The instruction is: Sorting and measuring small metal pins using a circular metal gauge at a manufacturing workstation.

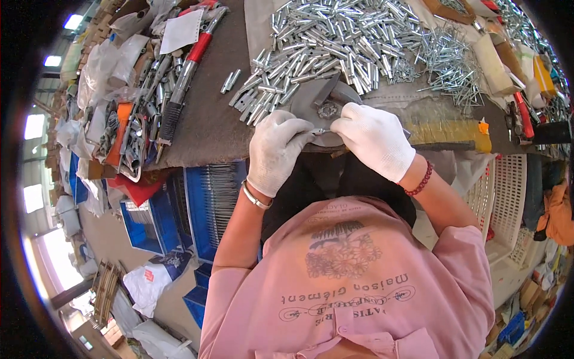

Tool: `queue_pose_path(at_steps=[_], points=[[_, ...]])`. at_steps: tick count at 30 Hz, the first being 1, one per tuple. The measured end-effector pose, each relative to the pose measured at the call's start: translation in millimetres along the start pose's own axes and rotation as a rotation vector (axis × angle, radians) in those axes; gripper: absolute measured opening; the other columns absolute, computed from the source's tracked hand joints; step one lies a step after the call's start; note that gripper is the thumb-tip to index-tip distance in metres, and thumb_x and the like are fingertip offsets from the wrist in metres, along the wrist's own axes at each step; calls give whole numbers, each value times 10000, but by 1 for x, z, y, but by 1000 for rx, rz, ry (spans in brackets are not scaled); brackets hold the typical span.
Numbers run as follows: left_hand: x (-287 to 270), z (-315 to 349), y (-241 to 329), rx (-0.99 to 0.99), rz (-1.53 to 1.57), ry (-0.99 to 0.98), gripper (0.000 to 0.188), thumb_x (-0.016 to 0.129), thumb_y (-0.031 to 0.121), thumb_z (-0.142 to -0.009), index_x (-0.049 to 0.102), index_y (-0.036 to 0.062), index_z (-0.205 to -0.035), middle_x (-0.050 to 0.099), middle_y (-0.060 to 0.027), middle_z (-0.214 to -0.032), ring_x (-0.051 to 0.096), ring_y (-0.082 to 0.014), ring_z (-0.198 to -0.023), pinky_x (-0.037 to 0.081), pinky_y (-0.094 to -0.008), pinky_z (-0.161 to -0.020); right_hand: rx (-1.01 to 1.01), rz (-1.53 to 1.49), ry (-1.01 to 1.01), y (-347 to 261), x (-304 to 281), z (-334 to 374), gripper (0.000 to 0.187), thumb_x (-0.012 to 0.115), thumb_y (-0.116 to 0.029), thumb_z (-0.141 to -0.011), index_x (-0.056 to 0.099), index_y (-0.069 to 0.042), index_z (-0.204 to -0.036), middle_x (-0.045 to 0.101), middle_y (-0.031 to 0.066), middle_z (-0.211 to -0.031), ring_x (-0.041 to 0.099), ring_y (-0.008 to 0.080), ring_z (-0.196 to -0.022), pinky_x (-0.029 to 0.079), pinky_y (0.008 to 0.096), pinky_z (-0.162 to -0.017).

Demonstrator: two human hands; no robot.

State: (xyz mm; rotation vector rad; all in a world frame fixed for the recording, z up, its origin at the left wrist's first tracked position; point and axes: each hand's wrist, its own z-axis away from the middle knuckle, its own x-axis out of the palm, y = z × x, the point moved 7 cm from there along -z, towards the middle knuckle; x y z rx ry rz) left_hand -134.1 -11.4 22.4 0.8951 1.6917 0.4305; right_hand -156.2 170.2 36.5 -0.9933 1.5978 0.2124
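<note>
My left hand [277, 149], in a white knit glove, is closed in a pinch near the table's front edge. Facing it, my gloved right hand [378, 139] is pinched too. Between the two sets of fingertips shows a small shiny metal part [320, 131]; the fingers cover most of it, so its full shape is hidden. Just beyond the hands stands a dark grey metal fixture [306, 99] with a rounded body. Behind it spreads a big heap of short silvery metal tubes [335, 45]. Thin metal pins or screws [451, 66] lie piled to its right.
Tools, including a red-and-black bar [194, 54], crowd the table's left side. A taped strip [448, 134] runs along the front edge at right, near a red-handled tool [524, 115]. Below are blue bins [200, 239] with metal rods and a white plastic crate [508, 191].
</note>
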Motion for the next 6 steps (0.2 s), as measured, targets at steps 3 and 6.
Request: queue_pose_path(at_steps=[3, 6], points=[[8, -1, -2, 20, 87, -20, 165, 843, 34, -767, 788, 79, -917, 687, -99, -886, 680, -322, -879, 540, -426, -788, -54, -17, 12, -1, 3, 1, 92, 653, -79, -899, 718, -131, -938, 593, 69, -917, 691, 285, -851, 581, 419, -721], [9, 1, -5, 60, 79, -5, 175, 843, 19, -763, 797, 76, -921, 703, -120, -895, 696, -311, -896, 551, -424, -808, -109, -13, 26, -5, 7, 1, 98, 633, -79, -894, 704, -121, -947, 592, 73, -919, 692, 291, -882, 584, 423, -732]])
